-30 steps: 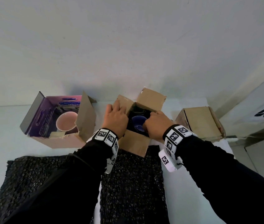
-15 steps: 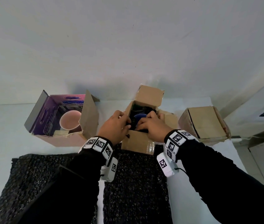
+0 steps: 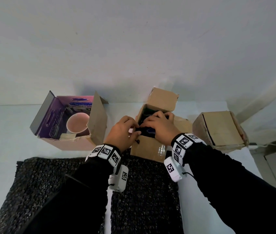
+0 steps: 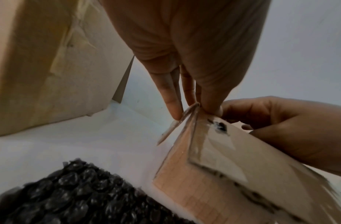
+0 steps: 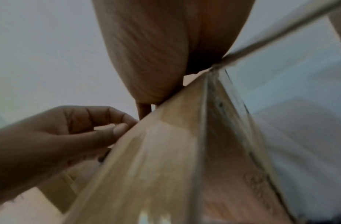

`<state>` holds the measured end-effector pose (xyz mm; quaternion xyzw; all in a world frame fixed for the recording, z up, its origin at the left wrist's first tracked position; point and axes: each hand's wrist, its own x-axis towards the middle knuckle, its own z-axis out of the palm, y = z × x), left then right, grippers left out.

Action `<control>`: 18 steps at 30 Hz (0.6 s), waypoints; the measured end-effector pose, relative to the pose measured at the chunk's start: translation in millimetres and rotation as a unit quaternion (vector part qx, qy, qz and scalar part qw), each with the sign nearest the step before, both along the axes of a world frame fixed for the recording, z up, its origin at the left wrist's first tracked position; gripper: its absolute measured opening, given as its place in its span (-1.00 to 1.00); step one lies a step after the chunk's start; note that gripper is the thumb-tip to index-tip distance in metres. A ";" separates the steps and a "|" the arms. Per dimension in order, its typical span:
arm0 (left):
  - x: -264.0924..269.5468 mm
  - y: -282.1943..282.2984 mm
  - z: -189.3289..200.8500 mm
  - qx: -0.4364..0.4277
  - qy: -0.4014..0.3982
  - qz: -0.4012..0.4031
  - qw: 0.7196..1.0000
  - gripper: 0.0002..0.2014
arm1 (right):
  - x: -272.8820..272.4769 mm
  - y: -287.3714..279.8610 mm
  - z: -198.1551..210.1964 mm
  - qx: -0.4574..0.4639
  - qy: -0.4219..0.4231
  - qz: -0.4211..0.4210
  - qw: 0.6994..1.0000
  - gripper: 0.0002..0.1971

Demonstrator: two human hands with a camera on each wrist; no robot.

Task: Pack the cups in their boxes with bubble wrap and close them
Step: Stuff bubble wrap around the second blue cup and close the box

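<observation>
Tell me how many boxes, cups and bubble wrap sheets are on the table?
Boxes: 3, namely the purple-lined box, the middle box and the closed box.
Cups: 2, the pink cup and the blue cup.
Bubble wrap sheets: 2, the left sheet and the right sheet.
Total: 7.

three boxes in a row on the table (image 3: 7, 132): open box (image 3: 76, 141) with cup (image 3: 77, 123) inside at left, middle box (image 3: 148, 147) under both hands, closed box (image 3: 221, 130) right. bubble wrap sheets (image 3: 144, 196) lie in front.
</observation>
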<state>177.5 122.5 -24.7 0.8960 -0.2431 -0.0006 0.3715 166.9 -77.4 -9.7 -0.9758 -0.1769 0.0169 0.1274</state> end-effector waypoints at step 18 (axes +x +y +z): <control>2.4 -2.4 -0.8 0.257 -0.172 -0.125 0.943 -0.53 | -22.3 -27.4 4.3 -0.059 0.018 0.036 0.997 -0.61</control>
